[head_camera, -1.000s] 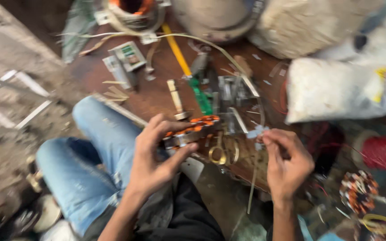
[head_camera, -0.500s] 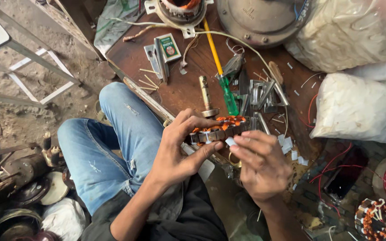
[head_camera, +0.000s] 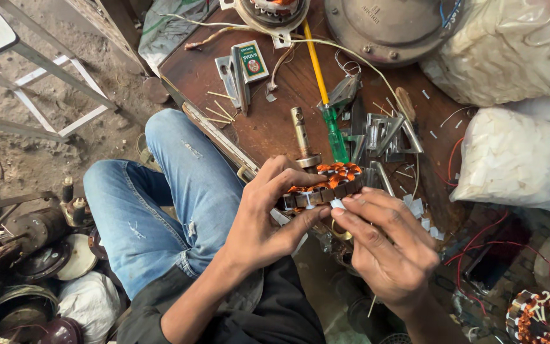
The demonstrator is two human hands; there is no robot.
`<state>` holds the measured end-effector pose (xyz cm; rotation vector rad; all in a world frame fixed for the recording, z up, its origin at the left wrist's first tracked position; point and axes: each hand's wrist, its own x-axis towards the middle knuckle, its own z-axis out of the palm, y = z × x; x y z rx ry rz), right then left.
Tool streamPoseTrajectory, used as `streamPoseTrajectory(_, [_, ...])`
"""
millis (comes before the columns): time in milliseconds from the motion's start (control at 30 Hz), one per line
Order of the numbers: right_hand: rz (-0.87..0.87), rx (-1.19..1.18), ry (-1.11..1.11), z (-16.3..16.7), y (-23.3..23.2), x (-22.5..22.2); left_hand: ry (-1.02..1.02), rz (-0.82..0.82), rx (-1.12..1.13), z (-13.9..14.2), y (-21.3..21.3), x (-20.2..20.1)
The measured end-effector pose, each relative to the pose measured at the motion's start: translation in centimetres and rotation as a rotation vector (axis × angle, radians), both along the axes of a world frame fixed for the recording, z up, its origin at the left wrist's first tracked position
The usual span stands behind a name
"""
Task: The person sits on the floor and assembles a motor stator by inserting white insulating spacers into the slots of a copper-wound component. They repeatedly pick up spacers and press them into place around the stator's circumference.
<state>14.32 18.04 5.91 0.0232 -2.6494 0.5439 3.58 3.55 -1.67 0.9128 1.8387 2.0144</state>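
Left hand point(head_camera: 259, 223) grips the copper-wound stator point(head_camera: 323, 188); right hand point(head_camera: 386, 245) pinches a white slip point(head_camera: 337, 204) against the stator's near edge

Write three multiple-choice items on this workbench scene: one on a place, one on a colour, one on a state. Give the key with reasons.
1. Where does the screwdriver lie?
A. On the wooden table
B. On the dirt floor
C. On the person's lap

2. What colours is the screwdriver?
A. Red and black
B. Yellow and green
C. All blue

3. How is the wound stator held?
A. It lies untouched on the table
B. The left hand grips it while the right hand pinches a small white piece at its edge
C. The right hand alone lifts it

Key: 1 A, it rests on the brown tabletop among metal parts. 2 B, one part yellow, the other green. 3 B, left fingers wrap it and right fingertips meet its rim.
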Motion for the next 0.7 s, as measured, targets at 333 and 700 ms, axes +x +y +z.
streamPoseTrajectory(333, [-0.013,-0.073,-0.002,-0.8,1.1,-0.1,0.063,-0.030,0.004,-0.2,-0.2,0.0])
streamPoseTrajectory(700, [0.063,-0.519,0.106,-4.9,3.0,0.2,0.096,-0.095,-0.051,-0.8,-0.8,0.2])
